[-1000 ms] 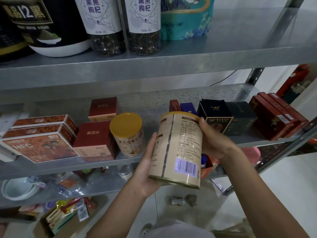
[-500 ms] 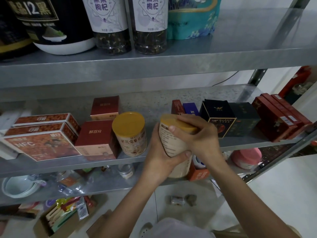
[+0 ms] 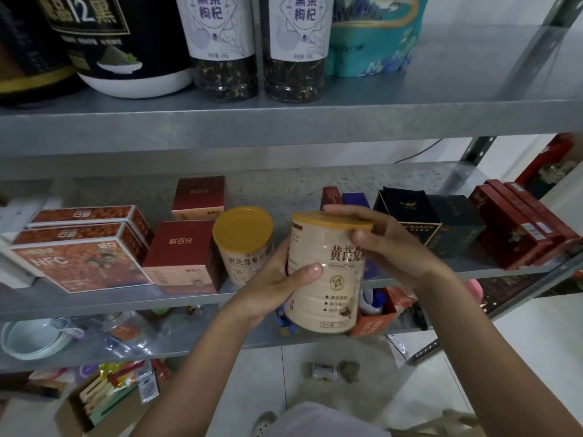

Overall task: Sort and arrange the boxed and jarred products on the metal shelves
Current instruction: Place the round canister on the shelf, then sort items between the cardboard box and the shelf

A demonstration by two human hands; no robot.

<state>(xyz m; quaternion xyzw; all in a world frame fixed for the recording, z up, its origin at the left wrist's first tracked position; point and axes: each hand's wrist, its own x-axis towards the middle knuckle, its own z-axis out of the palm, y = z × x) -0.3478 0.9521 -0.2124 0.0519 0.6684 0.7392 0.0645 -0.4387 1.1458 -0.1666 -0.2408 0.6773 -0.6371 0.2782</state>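
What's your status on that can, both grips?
Beige can near upright, off the shelf, left grip on its side, right grip over the lid. Matching can shelved just left. Red and blue boxes behind the gap.

You have soft, even light; the shelf [image 3: 457, 89] above your right hand [image 3: 400, 250] shines faintly, and all far left of it blurs.

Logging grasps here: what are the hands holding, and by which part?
Both hold the yellow-lidded can: left hand around its side wall, right hand over the lid rim and upper side.
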